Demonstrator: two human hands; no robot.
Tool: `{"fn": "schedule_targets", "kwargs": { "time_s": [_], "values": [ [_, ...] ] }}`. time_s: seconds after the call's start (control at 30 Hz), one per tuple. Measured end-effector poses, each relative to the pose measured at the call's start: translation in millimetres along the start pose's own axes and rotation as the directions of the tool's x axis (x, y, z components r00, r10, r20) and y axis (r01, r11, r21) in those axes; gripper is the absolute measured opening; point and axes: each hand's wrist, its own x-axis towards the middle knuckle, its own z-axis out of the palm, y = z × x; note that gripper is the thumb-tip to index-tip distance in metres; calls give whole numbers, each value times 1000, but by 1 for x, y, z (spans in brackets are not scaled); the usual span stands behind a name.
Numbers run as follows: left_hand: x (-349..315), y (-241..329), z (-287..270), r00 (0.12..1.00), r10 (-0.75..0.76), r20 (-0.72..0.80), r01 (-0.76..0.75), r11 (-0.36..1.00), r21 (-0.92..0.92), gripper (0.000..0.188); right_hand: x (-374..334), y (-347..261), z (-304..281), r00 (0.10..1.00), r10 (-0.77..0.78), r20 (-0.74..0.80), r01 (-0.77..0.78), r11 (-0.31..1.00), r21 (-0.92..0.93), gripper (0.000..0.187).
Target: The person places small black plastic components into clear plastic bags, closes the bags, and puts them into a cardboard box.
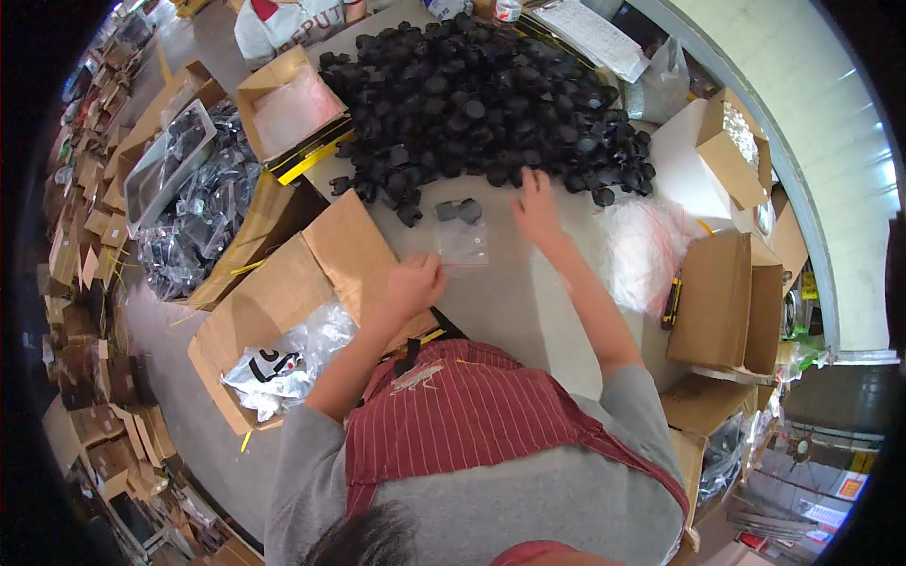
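My left hand is closed, its fingertips at the corner of a small clear zip bag with a thin red line along its near edge. Two dark round caps show at the far end of this bag. Beyond them spreads a big heap of black plastic caps across the far part of the table. Slightly blurred, my right hand is stretched out with its fingertips at the heap's near edge. I see nothing held in it.
On the left stand an open box of clear bags, a carton of wrapped parts and a carton with white plastic. To the right are a pile of clear bags and an open carton. Another person is at the far left.
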Motion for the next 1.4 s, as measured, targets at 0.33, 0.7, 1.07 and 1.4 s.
{"fn": "schedule_targets", "kwargs": {
  "time_s": [0.33,0.7,1.07,1.4],
  "values": [
    [-23,8,39,999,31,-22,-34,991,-132,15,-15,-8,5,992,73,106,-79,995,54,62],
    [-8,16,50,997,-43,-57,38,995,-88,17,-111,-62,-90,775,246,582,-607,32,794,38],
    [-11,23,71,1000,-17,22,20,990,-136,16,-145,-83,-77,538,327,777,-757,-218,616,41],
    [-22,22,80,991,-52,123,77,976,-206,15,-163,-89,-35,838,390,382,-529,407,745,35]
  ]
}}
